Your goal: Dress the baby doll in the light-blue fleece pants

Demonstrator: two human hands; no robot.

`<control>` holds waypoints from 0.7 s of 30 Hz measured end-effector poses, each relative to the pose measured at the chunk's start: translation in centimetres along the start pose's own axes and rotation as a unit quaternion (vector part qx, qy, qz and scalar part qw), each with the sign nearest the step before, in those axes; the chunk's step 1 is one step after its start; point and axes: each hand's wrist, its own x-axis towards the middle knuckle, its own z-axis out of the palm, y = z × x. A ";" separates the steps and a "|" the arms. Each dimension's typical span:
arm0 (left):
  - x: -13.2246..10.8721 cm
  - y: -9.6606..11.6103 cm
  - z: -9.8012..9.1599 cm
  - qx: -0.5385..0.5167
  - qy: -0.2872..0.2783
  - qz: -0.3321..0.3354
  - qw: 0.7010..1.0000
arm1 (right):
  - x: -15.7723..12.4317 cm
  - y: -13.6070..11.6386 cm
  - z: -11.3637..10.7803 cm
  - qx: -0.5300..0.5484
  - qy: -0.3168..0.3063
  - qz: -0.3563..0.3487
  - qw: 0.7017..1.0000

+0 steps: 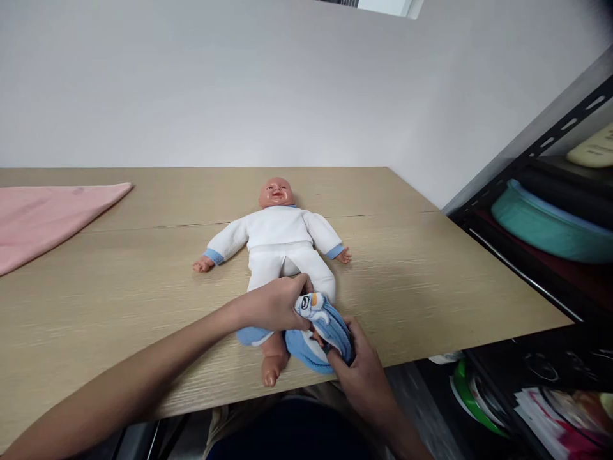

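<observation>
A baby doll (pixel 278 237) in a white suit with blue cuffs lies on its back on the wooden table (pixel 143 281), head toward the wall. A blue bootie (pixel 320 332) with a cartoon face sits over the doll's foot on the right. My left hand (pixel 272 305) pinches the top edge of the bootie, fingers closed. My right hand (pixel 357 367) grips the bootie's lower side from the front edge of the table. The doll's other foot (pixel 271 367) is bare and points toward me.
A pink cloth (pixel 43 217) lies at the table's far left. A black metal shelf (pixel 541 211) stands at the right, holding a teal round container (pixel 550 223). Below the table edge on the right are several coloured items (pixel 555 409). A white wall is behind.
</observation>
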 end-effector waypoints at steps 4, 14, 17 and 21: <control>0.2 -0.1 -0.6 -0.059 -0.016 -0.019 0.998 | 0.3 0.2 0.5 -0.010 0.002 -0.056 0.998; 0.1 -0.2 -1.8 -0.145 -0.075 0.002 0.987 | 1.6 1.0 -0.9 -0.011 0.077 -0.251 0.965; 0.3 -0.4 -2.1 -0.113 -0.080 0.064 0.988 | 2.4 1.6 -1.5 -0.007 0.084 -0.257 0.963; 0.3 -0.8 -2.8 -0.048 -0.091 0.136 0.985 | 4.2 1.8 -2.4 0.049 0.000 -0.167 0.985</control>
